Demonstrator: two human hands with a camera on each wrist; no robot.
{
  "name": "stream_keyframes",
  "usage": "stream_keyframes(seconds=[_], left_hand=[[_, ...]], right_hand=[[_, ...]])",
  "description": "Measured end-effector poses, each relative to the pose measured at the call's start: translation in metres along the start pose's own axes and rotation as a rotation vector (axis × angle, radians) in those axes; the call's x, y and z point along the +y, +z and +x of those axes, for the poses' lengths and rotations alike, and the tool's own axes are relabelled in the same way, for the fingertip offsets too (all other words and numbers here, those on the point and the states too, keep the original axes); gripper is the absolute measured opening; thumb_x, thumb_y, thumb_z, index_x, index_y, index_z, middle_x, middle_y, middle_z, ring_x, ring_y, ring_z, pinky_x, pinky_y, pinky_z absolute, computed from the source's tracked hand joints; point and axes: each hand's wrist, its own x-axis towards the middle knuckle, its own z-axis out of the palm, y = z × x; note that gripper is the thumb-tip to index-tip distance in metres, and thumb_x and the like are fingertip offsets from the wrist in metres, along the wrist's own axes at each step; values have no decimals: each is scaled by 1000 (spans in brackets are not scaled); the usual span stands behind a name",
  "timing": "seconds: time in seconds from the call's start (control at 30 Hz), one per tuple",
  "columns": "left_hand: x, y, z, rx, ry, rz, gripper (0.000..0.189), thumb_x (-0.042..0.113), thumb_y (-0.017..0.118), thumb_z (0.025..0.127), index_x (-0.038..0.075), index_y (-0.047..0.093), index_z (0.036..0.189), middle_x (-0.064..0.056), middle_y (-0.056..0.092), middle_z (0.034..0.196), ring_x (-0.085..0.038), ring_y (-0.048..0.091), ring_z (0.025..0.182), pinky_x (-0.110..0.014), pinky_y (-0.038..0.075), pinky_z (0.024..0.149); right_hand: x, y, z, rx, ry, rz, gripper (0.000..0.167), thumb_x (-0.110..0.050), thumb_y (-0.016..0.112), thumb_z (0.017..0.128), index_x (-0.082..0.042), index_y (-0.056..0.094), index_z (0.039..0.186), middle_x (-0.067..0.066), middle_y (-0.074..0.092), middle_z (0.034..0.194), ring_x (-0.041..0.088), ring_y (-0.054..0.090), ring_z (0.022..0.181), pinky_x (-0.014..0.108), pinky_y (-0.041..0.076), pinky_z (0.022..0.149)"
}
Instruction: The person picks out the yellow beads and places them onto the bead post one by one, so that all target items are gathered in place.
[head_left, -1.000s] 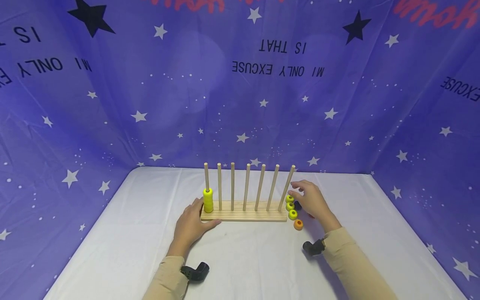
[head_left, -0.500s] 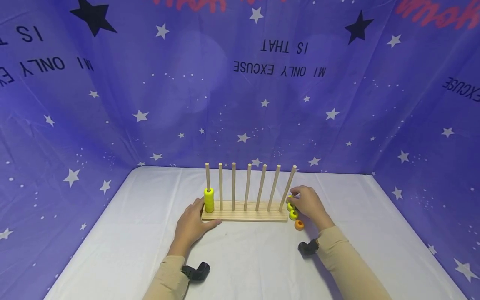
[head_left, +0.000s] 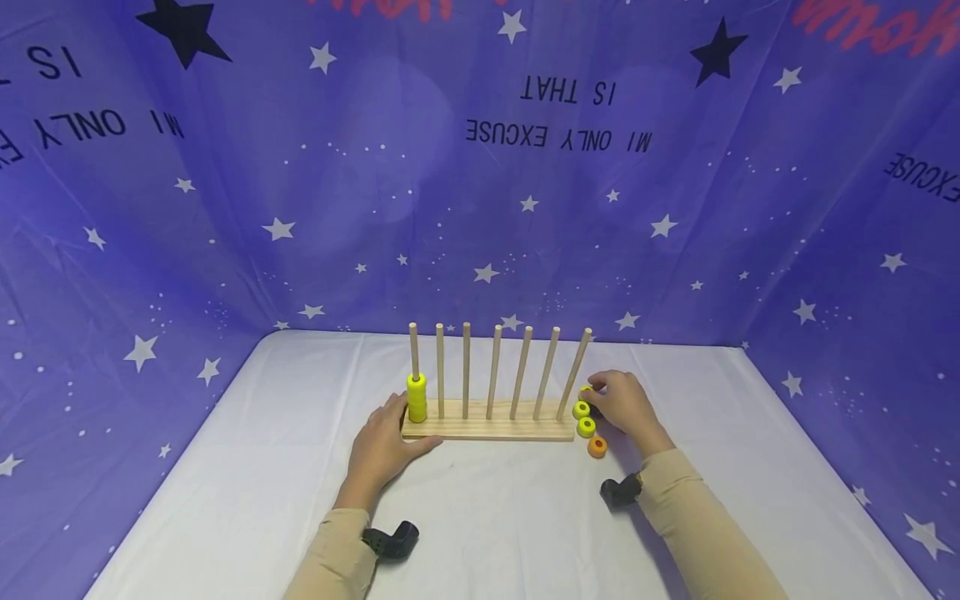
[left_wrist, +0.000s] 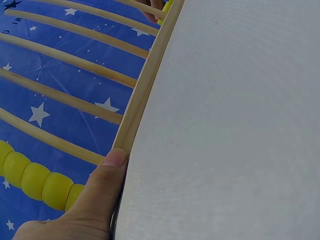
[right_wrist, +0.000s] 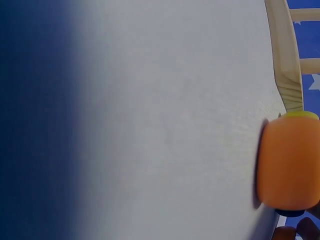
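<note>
A wooden bead rack [head_left: 487,430] stands on the table, with several upright pegs. Yellow beads [head_left: 417,400] are stacked on its leftmost peg. My left hand [head_left: 381,457] grips the rack's left end, thumb along the front edge; the left wrist view shows that thumb [left_wrist: 102,182] against the wood. Beyond the rack's right end, my right hand [head_left: 628,410] pinches a yellow bead [head_left: 585,391] between thumb and fingers, partly covering it. Two other yellow beads [head_left: 582,411] and an orange bead [head_left: 597,447] lie in a line nearer me. The right wrist view shows the orange bead [right_wrist: 289,162] up close.
A dark bead [head_left: 596,412] shows partly under the right hand. White cloth [head_left: 495,517] covers the table. A purple star-patterned curtain [head_left: 480,208] encloses the back and both sides. Black camera mounts sit at both wrists.
My right hand has come down onto the farthest yellow bead, taken hold of it and shifted it slightly right and away from the rack. The left hand and the rack have stayed put.
</note>
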Motion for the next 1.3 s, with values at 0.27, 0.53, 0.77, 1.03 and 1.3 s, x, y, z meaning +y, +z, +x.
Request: stream_keyframes(seconds=[0.27,0.53,0.77,1.03,1.3], left_hand=[[-1,-1,1,1,-1,-2,101,64,78,73,17,38,153,-10,45,155,-35,36,147,-59,35,116],[0,-1,0,3,-4,1,101,64,78,73,18,38,153,-10,46,154,-35,36,147,-59,35,116],[0,0,0,1,3,-4,101,64,78,72,19,38,153,-10,46,154,-35,36,147,-60,35,115],[0,0,0,0,-2,-9,101,64,79,72,20,38,153,-9,46,154,-35,36,147,-59,35,115],[1,0,-1,10,1,-16,101,63,80,71,19,40,152,-10,47,154,-35,37,146,-59,35,116]], right_hand=[[-1,3,1,-2,15,-10,38,-27,73,89,-3,71,117,14,73,110,39,56,110,55,44,101],[3,6,1,6,-3,-45,40,-32,76,87,-6,73,117,11,75,111,38,57,107,54,46,96],[4,6,-1,22,-10,-37,40,-31,74,88,-7,72,119,13,72,118,38,57,111,55,46,99],[-4,-11,-1,44,-24,-27,41,-33,63,97,-5,65,127,19,64,129,41,54,121,59,42,107],[-24,-45,1,90,-61,-33,43,-33,56,102,-2,59,131,18,62,127,37,58,112,57,48,97]])
